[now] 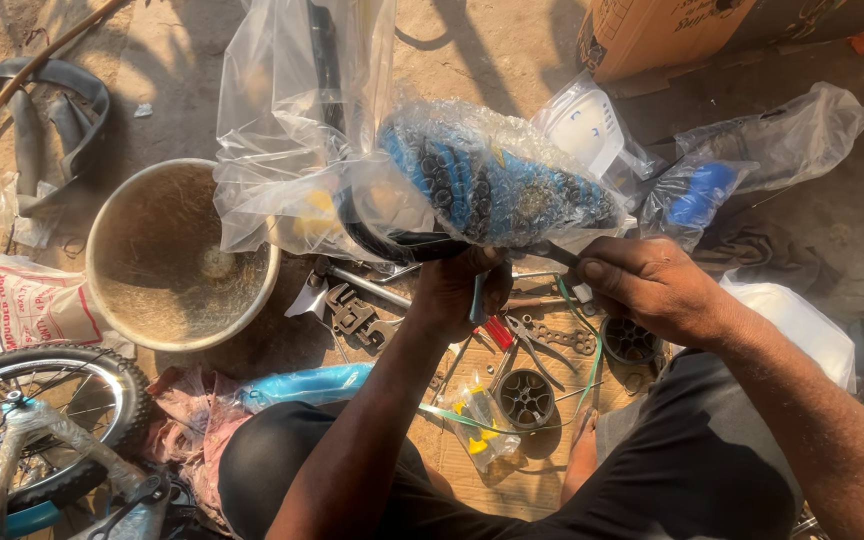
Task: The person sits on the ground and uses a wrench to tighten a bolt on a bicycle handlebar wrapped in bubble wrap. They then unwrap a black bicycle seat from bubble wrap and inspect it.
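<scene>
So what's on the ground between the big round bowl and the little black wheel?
In the head view, between the bowl and the small black wheel lie an adjustable wrench and red-handled pliers.

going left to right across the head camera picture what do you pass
Bicycle wheel → round metal basin → left hand → bubble-wrapped blue bicycle saddle → right hand → white plastic bag.

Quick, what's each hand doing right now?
Left hand: closed on the underside of the bubble-wrapped bicycle saddle.
Right hand: closed, gripping at the saddle's wrapping.
</scene>
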